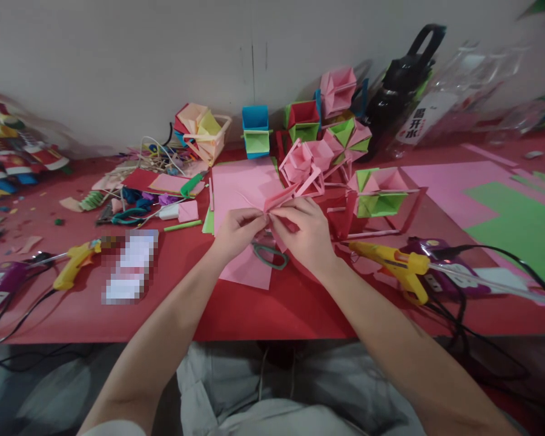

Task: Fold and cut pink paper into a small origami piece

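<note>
A folded piece of pink paper (279, 198) is pinched between my two hands, above the middle of the table. My left hand (240, 230) grips its near end with thumb and forefinger. From the other side my right hand (305, 233) presses the same piece, fingertips almost meeting the left ones. Beneath them lie pink paper sheets (243, 181), with green edges showing under the stack. Scissors with dark green handles (271, 256) rest just below my hands, their blades hidden.
Yellow glue guns lie left (75, 261) and right (393, 263), with trailing cords. A phone (131, 266) lies left. Folded paper models (300, 160) stand along the back. A black bottle (393, 91) and a clear plastic bottle (429, 115) are at the back right. Craft scraps (149, 194) clutter the left.
</note>
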Motion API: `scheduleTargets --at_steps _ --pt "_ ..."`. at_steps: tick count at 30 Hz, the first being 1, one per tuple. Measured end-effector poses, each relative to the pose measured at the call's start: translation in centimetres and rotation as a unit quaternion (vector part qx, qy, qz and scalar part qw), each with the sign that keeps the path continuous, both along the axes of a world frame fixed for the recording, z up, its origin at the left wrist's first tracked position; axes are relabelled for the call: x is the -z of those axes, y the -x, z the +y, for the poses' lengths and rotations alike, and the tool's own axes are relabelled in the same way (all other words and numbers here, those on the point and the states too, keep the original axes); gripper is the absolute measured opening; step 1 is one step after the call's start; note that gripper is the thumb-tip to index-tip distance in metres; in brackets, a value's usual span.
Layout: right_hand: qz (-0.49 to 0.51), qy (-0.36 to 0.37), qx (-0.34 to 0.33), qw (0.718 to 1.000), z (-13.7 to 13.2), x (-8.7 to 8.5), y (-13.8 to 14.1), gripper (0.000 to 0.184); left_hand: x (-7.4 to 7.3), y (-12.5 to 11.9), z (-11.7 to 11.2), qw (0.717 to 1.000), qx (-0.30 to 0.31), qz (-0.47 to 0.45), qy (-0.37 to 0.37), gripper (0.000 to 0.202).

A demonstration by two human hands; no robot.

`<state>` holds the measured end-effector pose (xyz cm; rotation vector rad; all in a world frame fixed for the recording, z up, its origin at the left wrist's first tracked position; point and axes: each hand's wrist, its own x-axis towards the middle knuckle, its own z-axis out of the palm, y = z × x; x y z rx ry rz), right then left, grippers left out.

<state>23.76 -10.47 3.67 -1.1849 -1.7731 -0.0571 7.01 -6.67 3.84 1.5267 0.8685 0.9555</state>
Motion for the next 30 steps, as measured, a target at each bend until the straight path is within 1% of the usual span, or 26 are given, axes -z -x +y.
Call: scheduleTargets --at_steps 6,9,14,21,25,30 --pt "0.001 0.016 -0.003 1.0 -0.12 -0.12 0.03 0.012 0.22 0.01 0.1 1.0 0.002 -0.004 0.018 0.02" --pt "-0.002 0.016 -0.015 1.0 -0.11 -0.09 0.07 0.013 0.34 -0.13 0.2 1.0 -0.018 -0.008 0.022 0.019" --pt "-0.03 -0.001 -0.021 0.999 -0.13 -0.03 0.2 0.015 0.16 -0.47 0.08 0.995 -0.061 -0.049 0.062 0.018" --pt "-0.048 -0.027 -0.019 0.998 -0.39 0.14 0.44 0.019 0.16 -0.77 -0.02 0.988 -0.084 -0.096 0.087 0.018" --pt "-0.057 -0.029 -0.018 0.998 -0.35 0.34 0.45 0.024 0.33 -0.72 0.07 0.99 -0.082 -0.093 0.073 0.019" --pt "-0.03 -0.034 -0.02 0.999 -0.1 0.35 0.27 0.025 0.52 -0.52 0.01 0.996 -0.07 -0.05 0.027 0.018"
